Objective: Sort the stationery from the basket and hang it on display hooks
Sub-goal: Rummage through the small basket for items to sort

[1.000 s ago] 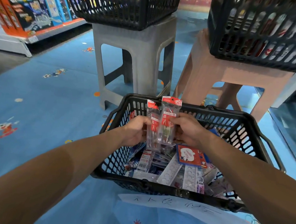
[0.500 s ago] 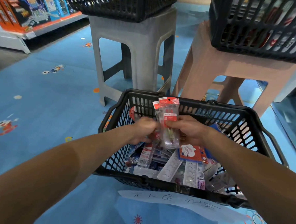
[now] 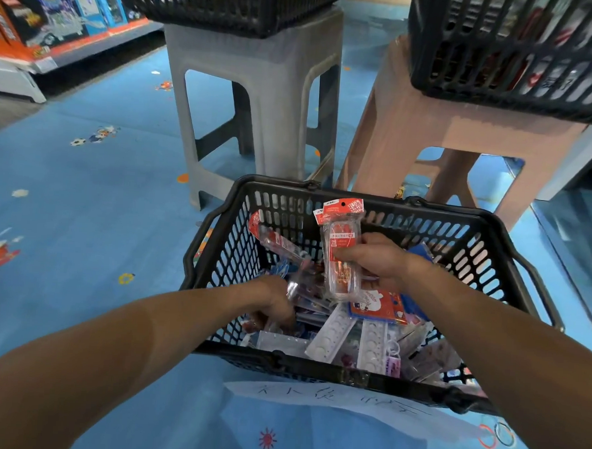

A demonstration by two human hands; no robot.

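R hand [image 3: 375,259] pinching two red-top packs [image 3: 341,247] upright over basket [image 3: 426,205], hang-holes up, prob. ready for hooks. L hand [image 3: 273,305] down at near-left corner, fingers curled in the pile, likely hunting a match; can't tell if gripping.

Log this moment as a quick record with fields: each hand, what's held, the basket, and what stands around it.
Basket: black plastic mesh basket on blue floor, holding mixed stationery packets
Right hand: grips clear blister packs with red header cards, upright over the basket
Left hand: down among those packets, fingers curled; grip unclear
Behind: grey plastic stool and pink plastic stool, each bearing another black basket
Front: white handwritten paper note by the near rim
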